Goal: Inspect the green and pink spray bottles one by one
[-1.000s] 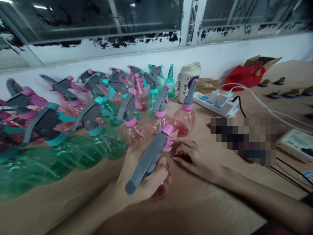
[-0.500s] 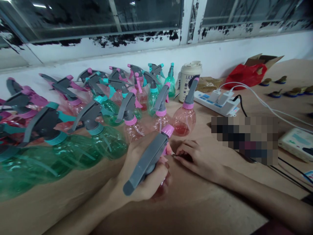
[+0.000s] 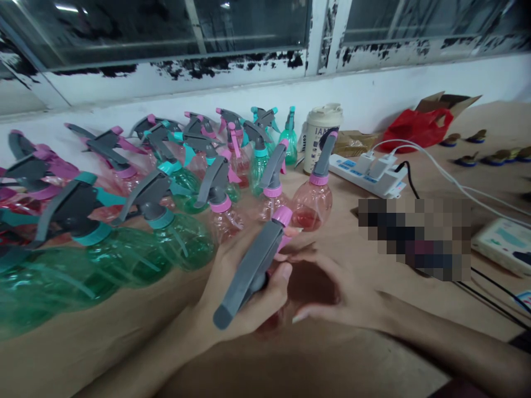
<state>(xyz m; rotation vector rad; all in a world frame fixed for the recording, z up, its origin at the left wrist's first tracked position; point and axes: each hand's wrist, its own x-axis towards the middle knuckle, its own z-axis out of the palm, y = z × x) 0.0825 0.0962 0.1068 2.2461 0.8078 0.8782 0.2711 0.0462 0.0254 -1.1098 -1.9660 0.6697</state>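
A pink spray bottle with a grey and pink trigger head (image 3: 253, 265) is wrapped in the fingers of my left hand (image 3: 232, 271). Its clear pink body is mostly hidden below that hand. Just to the right, my right hand (image 3: 348, 293) curves with thumb and fingers apart, its fingertips close to the spray head; I cannot tell if they touch it. Behind my hands stand more pink spray bottles (image 3: 313, 202) with grey tops. Green spray bottles (image 3: 186, 237) with turquoise collars stand to the left of my left hand.
Rows of green and pink spray bottles fill the left and back. A lidded paper cup (image 3: 321, 130), a power strip (image 3: 373, 176) with chargers and cables, and a red plastic bag (image 3: 417, 128) line the wall. A white box (image 3: 504, 243) lies at the right.
My right hand has opened from a closed pinch, its thumb now spread away from the fingers, and has come nearer the held bottle. My left hand keeps its grip on the spray bottle.
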